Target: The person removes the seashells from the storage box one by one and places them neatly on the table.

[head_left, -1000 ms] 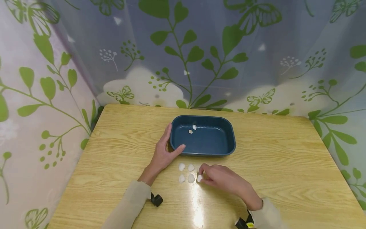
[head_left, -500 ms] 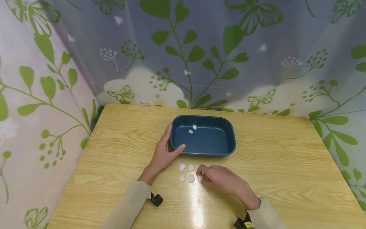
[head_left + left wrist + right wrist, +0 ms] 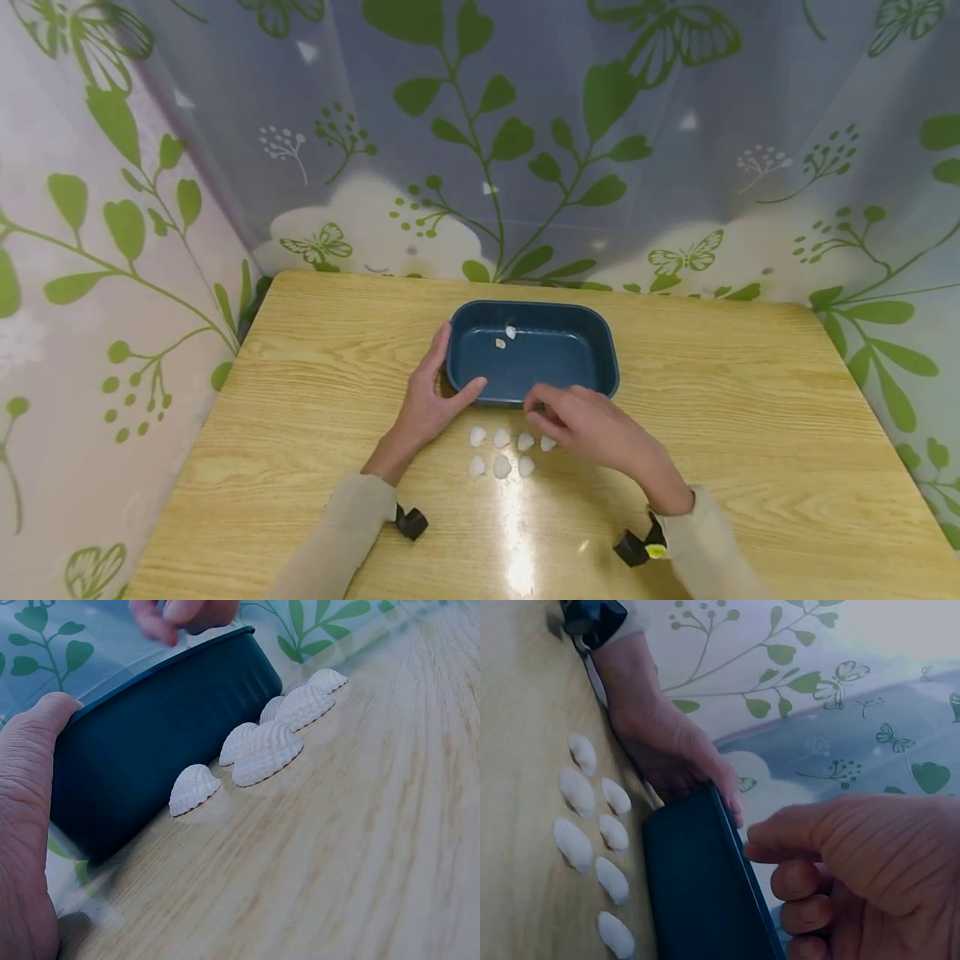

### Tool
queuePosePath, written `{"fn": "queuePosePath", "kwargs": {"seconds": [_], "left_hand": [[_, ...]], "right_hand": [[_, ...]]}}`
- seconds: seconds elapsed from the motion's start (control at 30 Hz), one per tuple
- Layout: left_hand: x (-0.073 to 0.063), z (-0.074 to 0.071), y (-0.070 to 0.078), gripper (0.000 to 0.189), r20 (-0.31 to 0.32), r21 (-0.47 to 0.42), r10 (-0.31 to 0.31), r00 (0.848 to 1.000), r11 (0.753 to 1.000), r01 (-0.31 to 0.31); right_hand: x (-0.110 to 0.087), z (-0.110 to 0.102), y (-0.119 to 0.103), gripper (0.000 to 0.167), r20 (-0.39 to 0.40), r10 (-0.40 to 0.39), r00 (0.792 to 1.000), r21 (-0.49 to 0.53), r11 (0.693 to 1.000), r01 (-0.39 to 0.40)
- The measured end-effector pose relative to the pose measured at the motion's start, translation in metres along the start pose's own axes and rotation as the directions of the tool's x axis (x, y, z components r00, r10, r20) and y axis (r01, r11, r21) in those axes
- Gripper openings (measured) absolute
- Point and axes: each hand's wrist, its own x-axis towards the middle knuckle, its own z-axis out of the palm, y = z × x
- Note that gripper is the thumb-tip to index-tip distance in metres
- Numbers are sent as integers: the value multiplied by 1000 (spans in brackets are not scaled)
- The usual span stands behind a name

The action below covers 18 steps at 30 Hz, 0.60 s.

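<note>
My left hand (image 3: 429, 400) spreads round the left front corner of a dark blue plastic basin (image 3: 555, 362). Its straight fingers lie along the left side and its thumb touches the front rim. Over the basin's front edge is my right hand (image 3: 596, 421), fingers loosely bent, with nothing visible between thumb and forefinger in the right wrist view. Inside the basin lie a white seashell (image 3: 511, 332) and a small tan one (image 3: 500, 343). In front of it, several white ribbed seashells (image 3: 502, 466) form two rows; the rearmost right shell (image 3: 548, 443) is partly hidden by my right hand.
The wooden table (image 3: 337, 333) bears the basin and shells. Behind it hangs a leaf-and-butterfly printed curtain (image 3: 555, 217), with another patterned panel (image 3: 67, 333) along the left. A black wrist camera (image 3: 411, 524) sits beside the left sleeve.
My right hand has released the shell at the right end of the front row and moved up to the basin's front rim, uncovering two shells in the back row. My left hand stays put.
</note>
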Motion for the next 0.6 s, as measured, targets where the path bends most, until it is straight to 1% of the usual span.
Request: {"fn": "queuePosePath", "kwargs": {"seconds": [0.1,0.2,0.37,0.6], "left_hand": [[0,-1,-1,99,3,-3,-6,1000,1000,6],[0,-1,-2,101,9,1,-12,1000,1000,12],[1,0,-2,102,11,0,-11,1000,1000,11],[1,-1,-1,101,13,6,-13,1000,1000,13]], "right_hand": [[9,-4,8,14,-67,36,997,-56,998,-39],[18,-5,22,16,-96,79,992,-97,991,-88],[35,-2,44,19,-74,114,991,-125,984,-123],[62,3,62,27,-47,88,995,-96,991,-92]]}}
